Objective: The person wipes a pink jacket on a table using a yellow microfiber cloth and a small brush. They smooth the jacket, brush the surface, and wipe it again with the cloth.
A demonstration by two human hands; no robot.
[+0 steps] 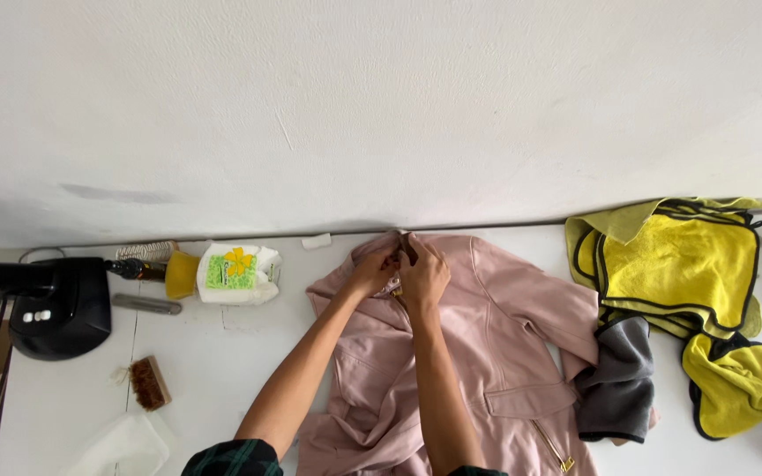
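The pink leather jacket [487,353] lies flat on the white table [222,353], at the middle. The left hand [375,271] and the right hand [423,275] both pinch its collar [403,242] at the far edge, near the wall; yellow cloths [672,264] lie to the right.

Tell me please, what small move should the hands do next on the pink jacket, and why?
Probably smooth the collar flat. Both hands, left and right, meet at the collar of the pink jacket, which lies spread on the white table, and the fingers pinch something there, too small to tell. The fabric near the collar and lower left looks creased, so flattening seems sensible.
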